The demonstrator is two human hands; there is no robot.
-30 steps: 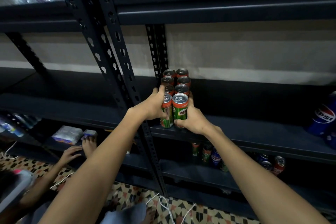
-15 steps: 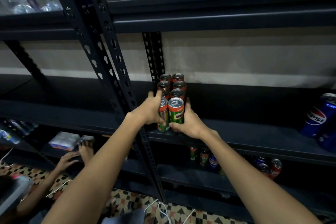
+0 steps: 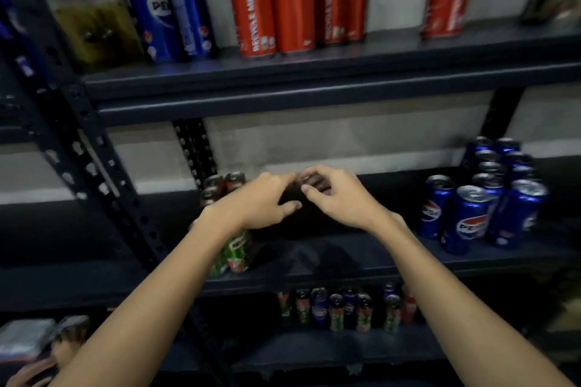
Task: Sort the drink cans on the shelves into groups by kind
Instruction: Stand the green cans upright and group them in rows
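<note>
Both hands meet at mid-frame over the middle shelf (image 3: pixel 314 264), each forearm rising from a lower corner and converging toward the centre. Left hand (image 3: pixel 261 203): palm down, wrist slightly bent, fingers loosely curved and spread, with fingertips (image 3: pixel 290 205) reaching to the right; it holds nothing visible and hangs just above the green Milo cans (image 3: pixel 234 253). Right hand (image 3: pixel 339 195): palm down, fingers bent with tips pointing left and nearly touching those of the left hand; motion blur and shadow hide the space beneath it, so whether it grips anything cannot be told.

The green Milo cans stand upright in a tight group on the middle shelf, left of centre, partly covered by the left wrist; their red-rimmed tops show behind the left hand near the perforated upright (image 3: pixel 195 151). At the right of the same shelf, well apart from the hands, a cluster of blue Pepsi cans (image 3: pixel 474 214) stands upright. On the upper shelf (image 3: pixel 330 72) two tall Pepsi cans (image 3: pixel 169 6) stand left of a row of tall red Coca-Cola cans (image 3: pixel 292 0). On the lower shelf, below centre, mixed cans (image 3: pixel 342 308) stand in a loose row. At the lower left corner, another person's hand (image 3: pixel 28 374) shows beside wrapped packs (image 3: pixel 25 339).
</note>
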